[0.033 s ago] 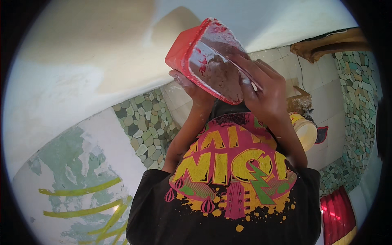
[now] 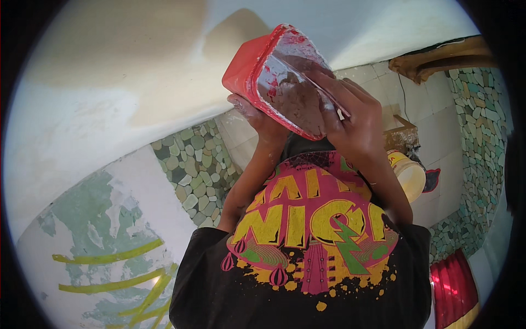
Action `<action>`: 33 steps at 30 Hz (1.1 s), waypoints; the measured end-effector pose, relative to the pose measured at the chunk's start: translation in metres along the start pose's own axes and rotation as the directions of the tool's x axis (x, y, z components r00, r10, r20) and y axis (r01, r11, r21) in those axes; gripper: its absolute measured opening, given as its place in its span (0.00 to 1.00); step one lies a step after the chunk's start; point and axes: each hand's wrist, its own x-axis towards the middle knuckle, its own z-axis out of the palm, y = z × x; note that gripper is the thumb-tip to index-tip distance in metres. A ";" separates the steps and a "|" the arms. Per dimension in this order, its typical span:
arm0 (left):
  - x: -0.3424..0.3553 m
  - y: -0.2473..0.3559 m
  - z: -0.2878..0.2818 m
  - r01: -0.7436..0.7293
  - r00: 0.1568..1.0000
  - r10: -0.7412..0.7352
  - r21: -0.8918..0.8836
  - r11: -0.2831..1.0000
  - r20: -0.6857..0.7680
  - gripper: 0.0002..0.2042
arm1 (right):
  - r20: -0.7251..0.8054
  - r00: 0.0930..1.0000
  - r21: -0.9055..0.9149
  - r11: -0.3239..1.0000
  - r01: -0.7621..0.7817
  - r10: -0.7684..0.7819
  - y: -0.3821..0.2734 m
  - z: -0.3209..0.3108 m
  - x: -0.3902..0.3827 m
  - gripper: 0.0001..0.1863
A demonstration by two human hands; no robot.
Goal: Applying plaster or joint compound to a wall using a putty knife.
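Note:
My left hand [image 2: 260, 118] grips a red plastic tub [image 2: 240, 67] from below and its near side, tilting its mouth toward me. Wet brown-grey paste [image 2: 296, 104] lies inside, and whitish residue coats the rim and inner wall. A thin flat scraper [image 2: 323, 92], like a putty knife, is in my right hand [image 2: 359, 118]. Its edge lies along the tub's mouth, against the paste. My right fingers are bent round the scraper and cover much of it. Smears of paste mark the left thumb.
A pale wall [image 2: 109, 71] rises just beyond the tub. At right stand a cream bucket [image 2: 410, 178] and a smeared brown block [image 2: 404, 137] on tiles. Brown wood [image 2: 446, 57] juts from the far right. Yellow-green strips [image 2: 109, 252] mark a patchy surface at lower left.
The tub has shifted very slightly in my hands; both hands keep their holds.

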 end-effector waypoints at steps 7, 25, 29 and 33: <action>-0.005 -0.007 -0.016 0.072 0.997 -0.062 -0.214 0.974 0.055 0.47 | 0.058 0.940 0.252 0.907 -0.339 0.336 0.000 0.000 -0.007 0.15; 0.013 -0.062 -0.066 0.576 0.686 -0.706 -0.461 0.674 -0.175 0.31 | -0.031 0.982 0.113 0.977 -0.180 0.185 -0.019 -0.012 -0.006 0.20; 0.014 -0.067 -0.069 0.456 0.833 -0.553 -0.526 0.718 -0.034 0.35 | 0.049 0.958 0.173 0.942 -0.287 0.282 -0.012 -0.004 -0.004 0.21; 0.001 -0.095 -0.088 0.285 0.953 -0.282 -0.636 0.718 0.108 0.41 | 0.117 0.945 0.253 0.911 -0.327 0.307 -0.006 0.003 -0.007 0.18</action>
